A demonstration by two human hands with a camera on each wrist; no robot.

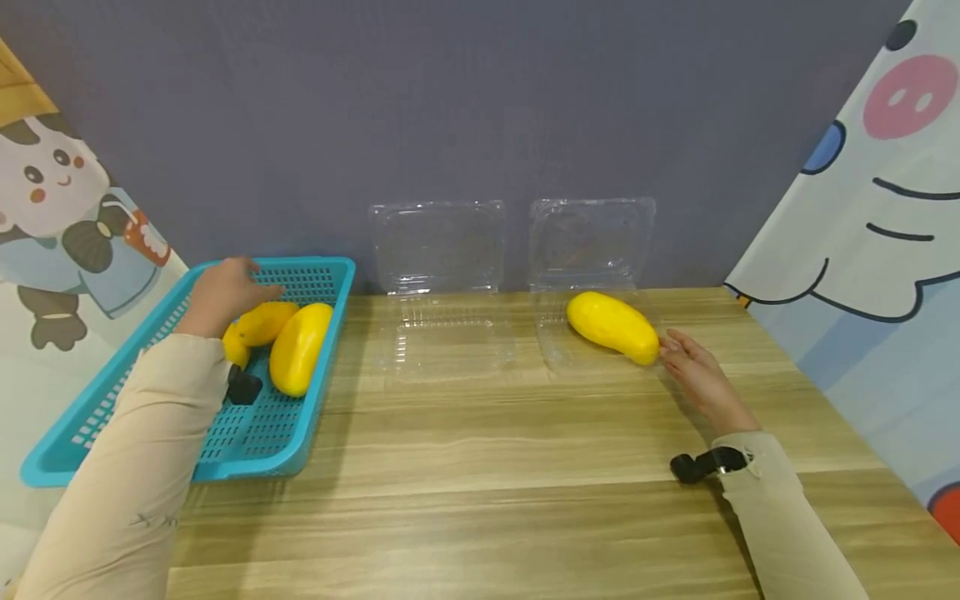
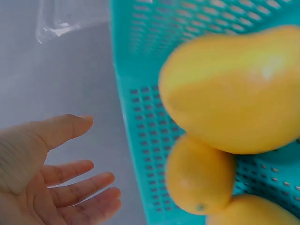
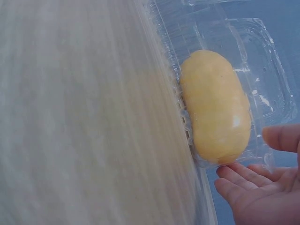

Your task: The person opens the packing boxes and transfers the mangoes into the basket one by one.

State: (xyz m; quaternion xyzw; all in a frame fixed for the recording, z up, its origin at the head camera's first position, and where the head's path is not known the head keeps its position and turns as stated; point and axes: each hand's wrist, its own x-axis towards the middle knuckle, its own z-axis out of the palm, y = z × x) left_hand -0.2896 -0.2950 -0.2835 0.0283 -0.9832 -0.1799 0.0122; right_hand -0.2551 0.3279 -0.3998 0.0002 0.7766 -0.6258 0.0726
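My left hand [image 1: 225, 296] is over the far part of the blue basket [image 1: 341, 333], its fingers spread and holding nothing. Inside the basket lie a large, smooth yellow fruit like a papaya [image 1: 302, 348] and smaller orange-yellow fruits [image 1: 267, 323]. The left wrist view shows the hand [image 2: 70, 178] apart from the large fruit [image 2: 234, 93]. On the right, a long yellow fruit [image 1: 611, 327], also papaya-like, lies in a clear plastic clamshell box [image 1: 555, 350]. My right hand [image 1: 701, 379] has its extended fingertips at the fruit's near end; whether they touch it is hard to tell.
Left of the filled box, another clear clamshell box [image 1: 450, 346] stands with its lid [image 1: 438, 246] raised against the grey back wall [image 1: 450, 100]. Both boxes sit at the far edge of the wood-grain table [image 1: 465, 500]. Cartoon-printed panels [image 1: 885, 217] flank the table.
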